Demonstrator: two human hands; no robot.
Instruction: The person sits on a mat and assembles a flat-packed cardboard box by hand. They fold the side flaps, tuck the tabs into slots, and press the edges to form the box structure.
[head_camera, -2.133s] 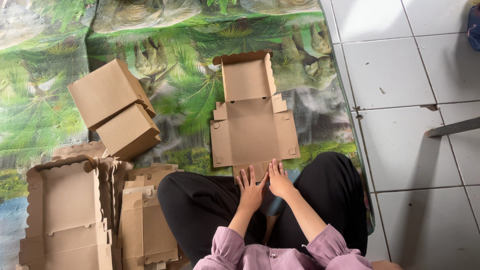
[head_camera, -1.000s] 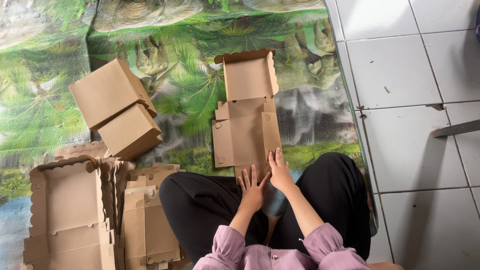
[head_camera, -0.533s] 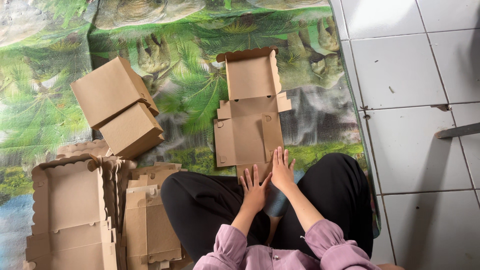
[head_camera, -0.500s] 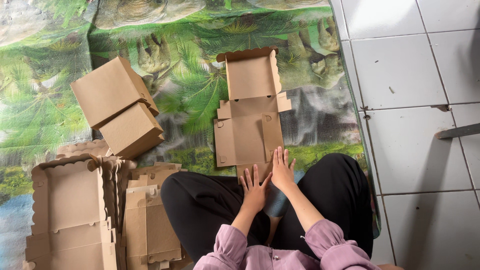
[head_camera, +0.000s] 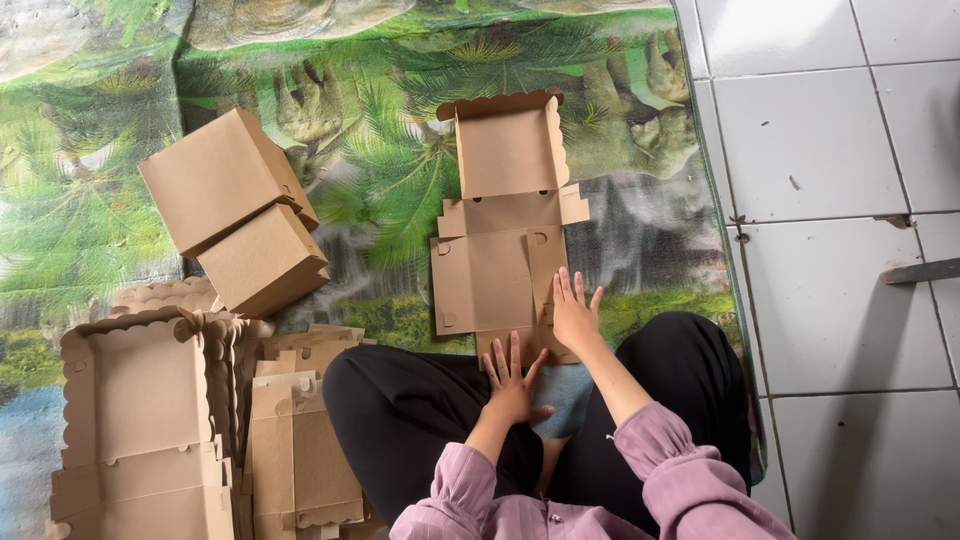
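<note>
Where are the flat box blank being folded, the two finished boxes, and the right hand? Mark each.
flat box blank (head_camera: 497, 280): head view, on its bare centre panel.
finished boxes (head_camera: 240, 215): head view, where the upper box meets the lower.
right hand (head_camera: 573, 318): head view, back of the hand, pressing the blank's right flap.

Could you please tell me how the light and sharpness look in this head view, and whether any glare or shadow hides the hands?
In the head view, soft even daylight; the flat cardboard box blank and both hands, left hand and right hand, are sharp. Faint sheen on the white floor tiles, no glare over the work; only soft shadows beside the folded boxes.
</note>
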